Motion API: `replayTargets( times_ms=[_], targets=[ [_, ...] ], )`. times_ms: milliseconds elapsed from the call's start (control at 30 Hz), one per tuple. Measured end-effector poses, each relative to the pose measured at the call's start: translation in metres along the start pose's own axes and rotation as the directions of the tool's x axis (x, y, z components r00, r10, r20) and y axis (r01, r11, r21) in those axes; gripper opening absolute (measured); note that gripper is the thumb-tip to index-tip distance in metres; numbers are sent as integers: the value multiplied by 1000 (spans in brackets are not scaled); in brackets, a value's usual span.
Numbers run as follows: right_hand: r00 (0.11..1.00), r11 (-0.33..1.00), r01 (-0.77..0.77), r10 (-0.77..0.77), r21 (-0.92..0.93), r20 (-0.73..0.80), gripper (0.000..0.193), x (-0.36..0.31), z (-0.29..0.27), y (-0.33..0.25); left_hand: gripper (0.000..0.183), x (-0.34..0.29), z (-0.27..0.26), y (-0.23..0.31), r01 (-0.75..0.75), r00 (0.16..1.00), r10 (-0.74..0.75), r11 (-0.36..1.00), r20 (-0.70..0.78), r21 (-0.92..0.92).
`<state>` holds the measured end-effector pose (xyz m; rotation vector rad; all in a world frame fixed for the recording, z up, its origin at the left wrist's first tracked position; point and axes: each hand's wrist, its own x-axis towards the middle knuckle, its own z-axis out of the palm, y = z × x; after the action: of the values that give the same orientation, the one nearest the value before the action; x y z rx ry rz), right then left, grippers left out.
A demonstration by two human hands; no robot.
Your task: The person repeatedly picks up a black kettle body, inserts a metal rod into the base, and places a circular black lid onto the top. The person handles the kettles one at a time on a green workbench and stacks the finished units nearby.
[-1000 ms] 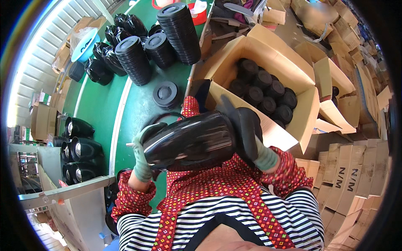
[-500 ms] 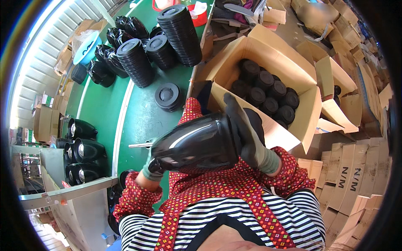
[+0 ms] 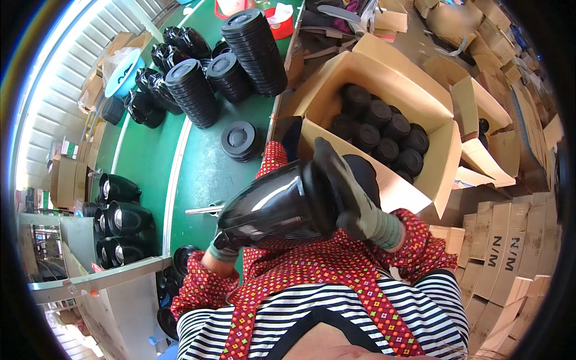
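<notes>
A glossy black tapered shell (image 3: 264,207) lies across my lap, its narrow end to the left and its wide end to the right. My left hand (image 3: 222,250), gloved, is closed at the narrow end; most of its fingers are hidden by the shell. At the wide end sits a dull black round cap (image 3: 318,195). My right hand (image 3: 355,201), in a dark glove with a green cuff, grips this cap from the right. A thin metal rod (image 3: 204,210) shows beyond the shell's narrow end; whether it is attached cannot be seen.
Stacks of black round caps (image 3: 255,54) stand on the green table (image 3: 204,174), with a short stack (image 3: 240,139) nearer. Silver-lined black shells (image 3: 129,217) lie at left. An open carton (image 3: 441,162) at right holds several black pieces. A blue basin (image 3: 126,75) stands far left.
My right hand has shifted slightly left and turned on the wide end, with its thumb lower. More of the dull cap shows. The shell has tilted a little.
</notes>
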<state>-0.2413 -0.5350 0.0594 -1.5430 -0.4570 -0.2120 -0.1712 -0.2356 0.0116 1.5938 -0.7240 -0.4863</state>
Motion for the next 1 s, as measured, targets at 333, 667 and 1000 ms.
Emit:
replayTargets(
  times_ms=[333,667,1000],
  targets=[
    [914,847,383,-290,-368,284,109,28,-19,-19,60,20,17,-9,-85,996,81,972,24,218],
    [909,883,-303,381,358,-170,58,3,-47,56,75,8,40,-80,157,868,-247,960,-431,-233],
    [684,737,-655,672,-168,282,34,72,-66,43,107,-58,-68,-35,286,952,-25,427,-305,858]
  ],
)
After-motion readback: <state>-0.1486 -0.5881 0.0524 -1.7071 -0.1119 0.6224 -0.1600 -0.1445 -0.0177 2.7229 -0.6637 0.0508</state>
